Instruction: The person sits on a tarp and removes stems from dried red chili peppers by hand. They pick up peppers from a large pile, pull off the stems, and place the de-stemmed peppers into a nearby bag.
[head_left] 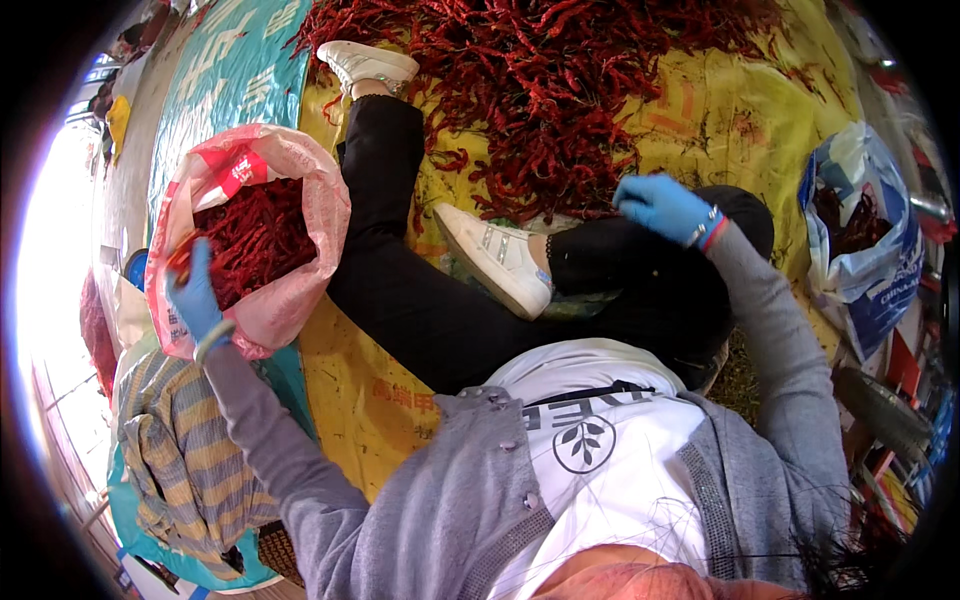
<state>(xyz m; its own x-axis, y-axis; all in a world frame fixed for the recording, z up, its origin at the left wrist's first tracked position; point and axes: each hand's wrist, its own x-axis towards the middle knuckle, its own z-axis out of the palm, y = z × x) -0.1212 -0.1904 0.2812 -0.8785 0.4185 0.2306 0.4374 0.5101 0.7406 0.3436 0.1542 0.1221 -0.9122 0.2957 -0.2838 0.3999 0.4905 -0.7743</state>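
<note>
Handily, dried red chilies (540,85) heap toward the far edge of the yellow tarp (740,105).
Your left hand (197,296) meets the pink sack (272,318), gaping for access; your right hand (662,207) is near the heap. I cannot tell either grip's closure.

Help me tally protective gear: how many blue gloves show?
2: one on the left hand at the pink sack, one on the right hand by the chilies; others may be hidden.
</note>
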